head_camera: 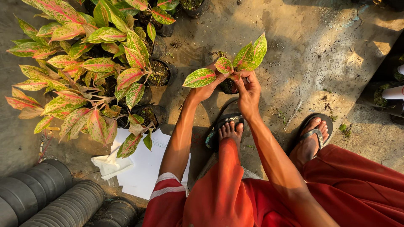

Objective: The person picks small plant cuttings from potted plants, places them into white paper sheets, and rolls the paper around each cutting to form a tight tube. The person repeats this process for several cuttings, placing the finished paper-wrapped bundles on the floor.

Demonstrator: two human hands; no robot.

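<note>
While the person squats on the concrete floor, a small potted plant with pink-veined green leaves stands just ahead of the sandalled left foot, and both hands meet at its stems. Its black pot is mostly hidden behind the hands. The left hand comes in from the near left, its fingers closed around the base of a broad, pink-ribbed leaf that sticks out leftward. The right hand sits just beside it, fingertips pinched on the stems at the plant's middle, under the two upright leaves. To the left, well apart, a cluster of the same kind of plants fills several black pots. Near the left knee lie white sheets of paper with a crumpled white cloth on their edge, and stacks of empty black pots lie on their sides in the near-left corner.
</note>
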